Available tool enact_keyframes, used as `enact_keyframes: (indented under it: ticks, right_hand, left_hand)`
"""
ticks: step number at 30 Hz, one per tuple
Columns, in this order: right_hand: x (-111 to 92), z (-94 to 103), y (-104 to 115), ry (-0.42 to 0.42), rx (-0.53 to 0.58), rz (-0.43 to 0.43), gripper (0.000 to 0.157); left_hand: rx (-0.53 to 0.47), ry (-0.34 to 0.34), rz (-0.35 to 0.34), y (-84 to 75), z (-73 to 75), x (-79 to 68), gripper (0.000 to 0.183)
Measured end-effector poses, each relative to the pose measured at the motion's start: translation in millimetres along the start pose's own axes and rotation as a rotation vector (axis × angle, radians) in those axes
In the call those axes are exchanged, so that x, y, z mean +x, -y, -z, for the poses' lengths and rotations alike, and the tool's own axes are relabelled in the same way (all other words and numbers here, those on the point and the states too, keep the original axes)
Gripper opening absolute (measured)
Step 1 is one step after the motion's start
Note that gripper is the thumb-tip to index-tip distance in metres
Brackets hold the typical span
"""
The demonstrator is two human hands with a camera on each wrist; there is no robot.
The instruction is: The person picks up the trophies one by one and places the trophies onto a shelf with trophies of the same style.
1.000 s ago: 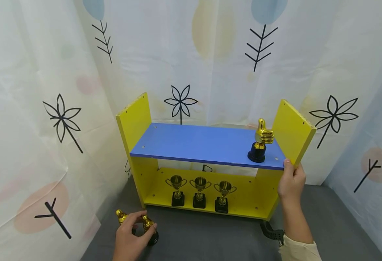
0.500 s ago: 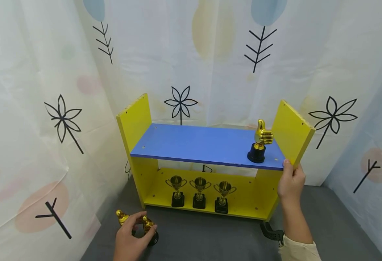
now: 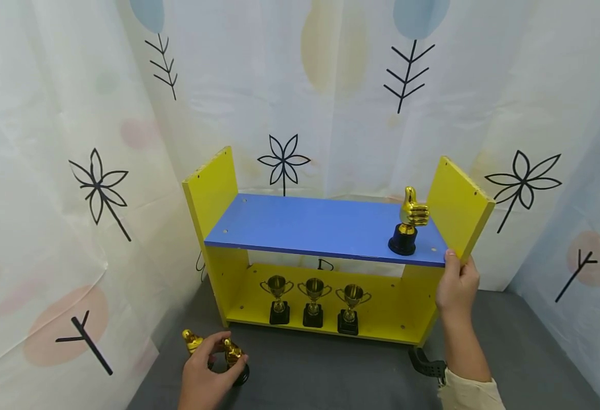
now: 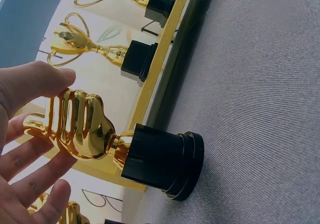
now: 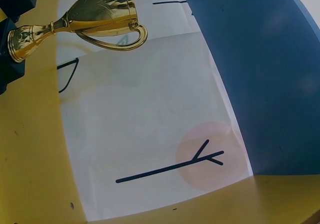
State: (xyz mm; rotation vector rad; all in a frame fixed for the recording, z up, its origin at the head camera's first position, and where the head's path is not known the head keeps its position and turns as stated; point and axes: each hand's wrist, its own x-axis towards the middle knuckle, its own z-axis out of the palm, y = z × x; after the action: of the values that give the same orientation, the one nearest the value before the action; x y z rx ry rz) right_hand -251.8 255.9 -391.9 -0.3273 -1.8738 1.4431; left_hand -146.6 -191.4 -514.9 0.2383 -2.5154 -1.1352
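My left hand (image 3: 205, 373) holds a gold thumbs-up trophy (image 4: 80, 126) with a black base, thumb on one side and fingers on the other. In the left wrist view the trophy stands on the grey surface. A second thumbs-up trophy (image 3: 191, 340) is just left, partly hidden by that hand. My right hand (image 3: 457, 287) grips the shelf's right side where the blue board (image 3: 305, 222) meets the yellow side panel (image 3: 461, 205); its curled fingers are partly hidden. Another thumbs-up trophy (image 3: 405, 225) stands upright on the blue board's right end.
Three gold cup trophies (image 3: 313, 315) stand in a row on the lower yellow board (image 3: 382, 316). A black curved object (image 3: 425, 364) lies by the right forearm. A patterned curtain (image 3: 341, 114) hangs behind and at both sides. Grey cloth (image 3: 331, 373) covers the surface.
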Motion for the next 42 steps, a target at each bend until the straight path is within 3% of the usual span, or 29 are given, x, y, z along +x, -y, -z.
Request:
enact_keyframes:
  ticks: [32, 42]
  right_hand:
    - [-2.8, -2.0, 2.4, -0.008, -0.001, -0.021, 0.029]
    - [-3.0, -1.5, 2.5, -0.019, 0.014, 0.016, 0.029]
  left_hand:
    - [-0.01, 0.046, 0.051, 3.2, 0.5, -0.4, 0.064]
    - [-0.005, 0.047, 0.033, 4.3, -1.2, -0.1, 0.065]
